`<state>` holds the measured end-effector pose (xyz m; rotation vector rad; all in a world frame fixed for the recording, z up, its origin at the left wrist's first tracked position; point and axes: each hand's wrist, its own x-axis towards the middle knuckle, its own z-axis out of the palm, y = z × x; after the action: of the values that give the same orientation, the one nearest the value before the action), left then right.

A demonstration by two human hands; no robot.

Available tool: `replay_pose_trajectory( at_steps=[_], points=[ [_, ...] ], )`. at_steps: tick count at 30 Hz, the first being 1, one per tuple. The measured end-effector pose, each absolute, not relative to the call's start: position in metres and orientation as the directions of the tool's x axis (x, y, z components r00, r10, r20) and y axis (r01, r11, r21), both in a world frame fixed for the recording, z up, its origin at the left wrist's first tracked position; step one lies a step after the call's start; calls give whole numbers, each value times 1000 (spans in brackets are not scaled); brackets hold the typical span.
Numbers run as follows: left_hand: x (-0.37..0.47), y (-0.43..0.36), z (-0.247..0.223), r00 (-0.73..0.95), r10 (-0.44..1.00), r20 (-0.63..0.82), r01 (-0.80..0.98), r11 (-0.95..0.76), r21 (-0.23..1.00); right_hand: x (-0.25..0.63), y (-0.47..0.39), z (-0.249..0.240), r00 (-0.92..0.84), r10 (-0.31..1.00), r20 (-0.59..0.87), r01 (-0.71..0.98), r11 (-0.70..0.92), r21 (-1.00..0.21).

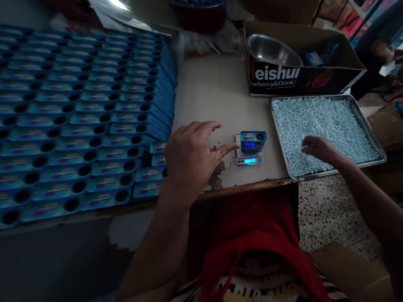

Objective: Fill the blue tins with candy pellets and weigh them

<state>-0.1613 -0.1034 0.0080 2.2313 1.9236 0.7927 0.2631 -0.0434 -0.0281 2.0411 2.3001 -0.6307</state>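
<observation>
My left hand (195,157) hovers over the table with thumb and fingers apart, holding nothing. Its thumb points at a small blue tin (252,141) with a dark round hole in its top. That tin stands on a small digital scale (250,161) whose display glows blue. Over on the right, my right hand (319,149) is above a metal tray (332,172) full of small pale-blue pellets (327,117). Its fingers are curled together; whatever may be between them is too small to make out.
Rows of similar blue tins (103,119) cover the table's left side. Behind the tray stands a cardboard box (283,79) holding a metal bowl (273,50). The table's front edge (252,185) is worn. Another person's hand (382,51) shows at the far right.
</observation>
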Motion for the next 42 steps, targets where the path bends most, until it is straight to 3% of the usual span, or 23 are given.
replay_pose_trajectory(
  at_steps=[4,10,17,22,30,42],
  points=[
    [-153,-97,6,101,947,305,885,-225,407,271,-38,-23,-112,956,-270,855,-46,-517],
    [-142,-88,3,159,950,269,883,-259,392,276,-42,-37,-59,939,-339,805,-156,-573],
    [-143,-86,1,166,964,207,906,-232,355,254,-37,-24,-149,899,-412,544,-273,-794],
    [-141,-84,-7,179,964,199,899,-242,366,191,-31,11,-345,862,-371,421,-211,-882],
    [-152,-85,-19,170,965,200,880,-240,410,118,-16,35,-528,813,-246,425,2,-905],
    [-157,-84,-32,197,954,224,836,-283,470,111,-8,29,-521,770,-369,435,-132,-891]
  ],
)
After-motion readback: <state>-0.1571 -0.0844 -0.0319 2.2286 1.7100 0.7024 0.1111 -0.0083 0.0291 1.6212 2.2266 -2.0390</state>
